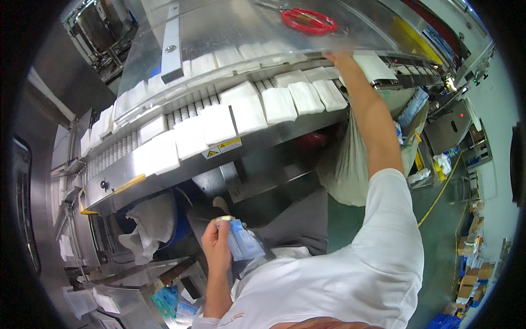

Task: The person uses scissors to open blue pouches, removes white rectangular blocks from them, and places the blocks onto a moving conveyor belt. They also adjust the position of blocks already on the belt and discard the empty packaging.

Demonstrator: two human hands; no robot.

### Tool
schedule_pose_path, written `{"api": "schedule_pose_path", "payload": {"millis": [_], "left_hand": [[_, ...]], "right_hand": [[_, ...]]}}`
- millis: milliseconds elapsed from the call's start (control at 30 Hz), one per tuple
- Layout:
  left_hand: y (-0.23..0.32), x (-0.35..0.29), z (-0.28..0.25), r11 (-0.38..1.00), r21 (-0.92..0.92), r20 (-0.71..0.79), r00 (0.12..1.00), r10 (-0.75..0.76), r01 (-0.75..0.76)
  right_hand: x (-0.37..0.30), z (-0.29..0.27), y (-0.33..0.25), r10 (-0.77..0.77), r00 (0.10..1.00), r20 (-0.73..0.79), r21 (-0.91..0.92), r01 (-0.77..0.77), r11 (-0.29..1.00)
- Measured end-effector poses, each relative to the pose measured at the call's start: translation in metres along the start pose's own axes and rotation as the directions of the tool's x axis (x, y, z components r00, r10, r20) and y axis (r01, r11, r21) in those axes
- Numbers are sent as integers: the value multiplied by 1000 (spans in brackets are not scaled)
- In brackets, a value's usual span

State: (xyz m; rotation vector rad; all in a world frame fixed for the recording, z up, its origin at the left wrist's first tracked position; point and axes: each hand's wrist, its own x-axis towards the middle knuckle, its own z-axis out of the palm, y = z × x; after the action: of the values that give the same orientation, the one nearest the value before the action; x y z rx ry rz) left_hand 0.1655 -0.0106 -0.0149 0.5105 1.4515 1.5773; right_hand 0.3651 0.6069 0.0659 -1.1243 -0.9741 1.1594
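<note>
A worker in a white shirt stands at a roller conveyor (189,111) lined with white stacks (278,105), the left hand (215,244) clamped on a blue-and-white packet (246,241) held low in front of the body, well apart from the line. The right arm stretches forward over the conveyor, its hand (341,57) at the near edge of a clear cover (235,35); the fingers are partly lost to view, and whether they grip anything cannot be told. Red-handled scissors (309,22) lie on top of the cover, beyond the right hand. A front row of stacks rests along the conveyor's near rail, above a yellow warning label (222,148), while more sit beneath the cover. A pale sack (346,164) hangs below the right forearm, and a blue bin (181,222) stands under the conveyor to the left. Cardboard boxes (467,285) line the green floor (435,241) at far right.
</note>
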Motion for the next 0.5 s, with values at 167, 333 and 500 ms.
{"api": "schedule_pose_path", "payload": {"millis": [167,333,500], "left_hand": [[5,6,-6,995,8,71,992,100,-101],[11,13,17,990,86,40,993,111,-114],[22,41,84,950,-31,235,921,310,-312]], "right_hand": [[131,-64,34,-146,962,229,-476,242,846],[-36,-57,-24,-264,843,468,-863,501,68],[-278,-116,-64,172,528,832,-462,487,742]]}}
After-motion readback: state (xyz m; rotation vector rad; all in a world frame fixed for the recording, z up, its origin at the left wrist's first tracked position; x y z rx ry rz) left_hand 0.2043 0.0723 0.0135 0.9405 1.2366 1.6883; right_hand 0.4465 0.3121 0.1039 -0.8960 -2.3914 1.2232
